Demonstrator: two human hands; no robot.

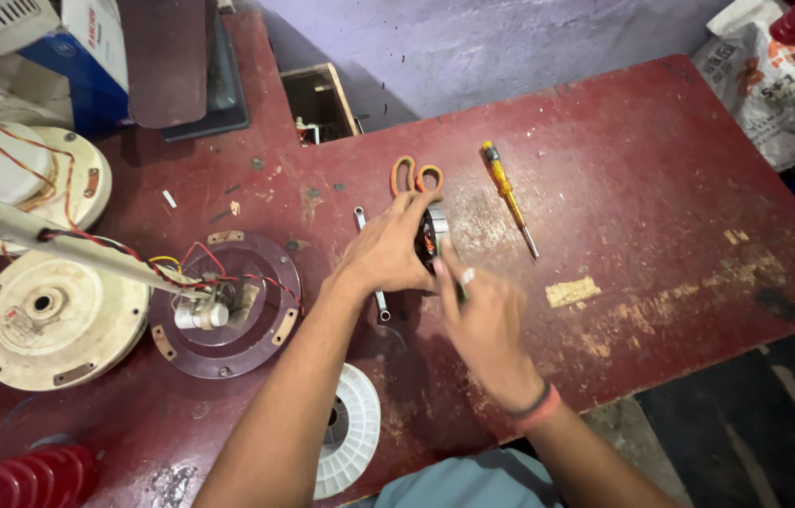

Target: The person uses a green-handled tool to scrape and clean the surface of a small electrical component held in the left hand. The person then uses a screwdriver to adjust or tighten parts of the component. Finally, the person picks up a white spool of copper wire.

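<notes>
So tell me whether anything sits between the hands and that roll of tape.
Nothing visible does. The left hand already grips the roll of tape, and the right hand touches it from below. The scissors lie just behind it.

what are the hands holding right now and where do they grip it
The left hand grips a small dark roll with an orange mark around its side. The right hand touches its lower edge with fingertips; a firm grip cannot be told.

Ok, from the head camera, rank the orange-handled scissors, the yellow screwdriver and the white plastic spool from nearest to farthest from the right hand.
From the right hand:
1. Orange-handled scissors, just above the hands.
2. Yellow screwdriver, up and to the right; close to call with the scissors.
3. White plastic spool, at the near table edge, left.
</notes>
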